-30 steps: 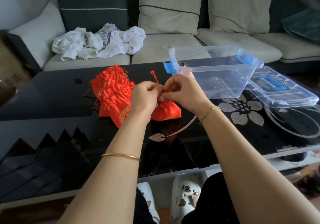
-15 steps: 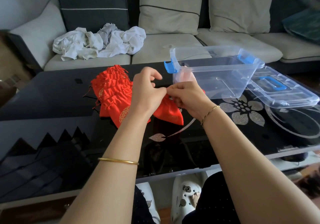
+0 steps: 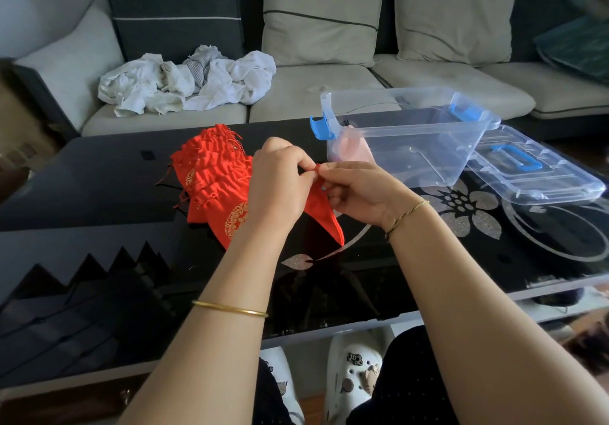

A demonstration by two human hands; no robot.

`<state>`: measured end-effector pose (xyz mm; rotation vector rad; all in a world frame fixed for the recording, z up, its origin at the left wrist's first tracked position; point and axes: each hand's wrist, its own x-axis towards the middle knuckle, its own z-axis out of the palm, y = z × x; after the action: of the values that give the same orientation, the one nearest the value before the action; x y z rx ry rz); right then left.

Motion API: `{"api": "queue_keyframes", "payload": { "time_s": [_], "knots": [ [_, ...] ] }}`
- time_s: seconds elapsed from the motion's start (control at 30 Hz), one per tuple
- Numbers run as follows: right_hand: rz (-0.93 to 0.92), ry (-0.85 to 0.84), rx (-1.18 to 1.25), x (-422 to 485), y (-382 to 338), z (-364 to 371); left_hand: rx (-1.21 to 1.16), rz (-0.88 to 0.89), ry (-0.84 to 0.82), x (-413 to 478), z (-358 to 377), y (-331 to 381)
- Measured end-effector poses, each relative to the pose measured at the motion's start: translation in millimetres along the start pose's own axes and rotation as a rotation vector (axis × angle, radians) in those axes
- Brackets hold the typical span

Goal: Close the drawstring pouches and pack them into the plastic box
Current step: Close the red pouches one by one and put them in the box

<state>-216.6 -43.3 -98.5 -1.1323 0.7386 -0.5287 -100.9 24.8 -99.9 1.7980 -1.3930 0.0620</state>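
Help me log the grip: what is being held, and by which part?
One red pouch: the left hand and the right hand both pinch it at its gathered top, where the drawstring runs.

A grey sofa [image 3: 313,95] is running along the back, with pale and dark cushions [image 3: 323,13] leaning on it and crumpled white cloth [image 3: 184,85] lying on its seat. A glossy black table [image 3: 99,187], bearing silver flower patterns [image 3: 461,207], is reflecting soft daylight.
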Motion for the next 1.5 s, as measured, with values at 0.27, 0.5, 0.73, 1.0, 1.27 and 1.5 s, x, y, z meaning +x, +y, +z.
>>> {"api": "queue_keyframes", "payload": {
  "time_s": [0.27, 0.5, 0.73, 1.0, 1.27, 1.5],
  "knots": [
    [-0.238, 0.352, -0.528, 0, -1, -10, 0.026, -0.125, 0.070, -2, -5, -6],
    [-0.222, 0.267, -0.570, -2, 10, -10, 0.011, -0.203, -0.012, 2, -2, -8],
    [-0.348, 0.239, -0.745, -11, 19, -15, -0.292, -0.331, -0.023, 5, -11, 5],
    [-0.553, 0.417, -0.756, -11, -42, -27, -0.426, -0.318, 0.071, 41, -9, 31],
    [-0.284, 0.475, -0.620, 58, -135, -69, -0.256, -0.315, -0.094, 97, 30, 31],
    [0.347, 0.170, -0.738, 126, -109, -88, -0.188, -0.279, -0.089, 121, 51, 15]
  ]
}}
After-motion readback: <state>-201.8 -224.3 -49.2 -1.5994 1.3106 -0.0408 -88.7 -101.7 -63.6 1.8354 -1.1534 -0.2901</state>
